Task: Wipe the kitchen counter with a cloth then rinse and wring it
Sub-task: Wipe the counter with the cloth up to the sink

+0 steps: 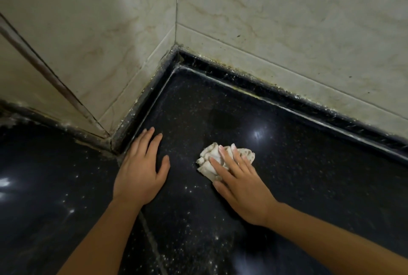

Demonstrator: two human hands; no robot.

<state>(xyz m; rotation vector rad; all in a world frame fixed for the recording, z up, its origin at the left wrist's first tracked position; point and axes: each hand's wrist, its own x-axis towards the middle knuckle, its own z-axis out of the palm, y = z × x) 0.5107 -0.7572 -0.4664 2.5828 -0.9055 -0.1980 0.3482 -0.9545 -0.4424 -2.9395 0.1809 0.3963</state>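
- the task seems to be in its first part, the wiping: the crumpled off-white patterned cloth (211, 158) lies on the glossy black speckled stone counter (309, 164), near the inner corner where the two walls meet.
- no sink or tap is in view, so by my judgement the rinsing and the wringing are both left to do.
- pale specks and grime show along the raised black edge strip (276, 98) under the beige marbled wall tiles (287, 20); which stretches of the counter are already wiped i cannot tell.
- the right hand (240, 186) lies flat over the cloth, fingers straight and spread, pressing it down onto the stone, not curled round it.
- the left hand (141, 171) rests palm down on the bare counter, fingers straight, holding nothing, close to the corner of the edge strip and apart from the cloth.
- the cloth is bunched into folds, small enough that the right hand half covers it; its far and left edges stick out past the fingertips. it looks thin and soft; whether it is wet i cannot tell.
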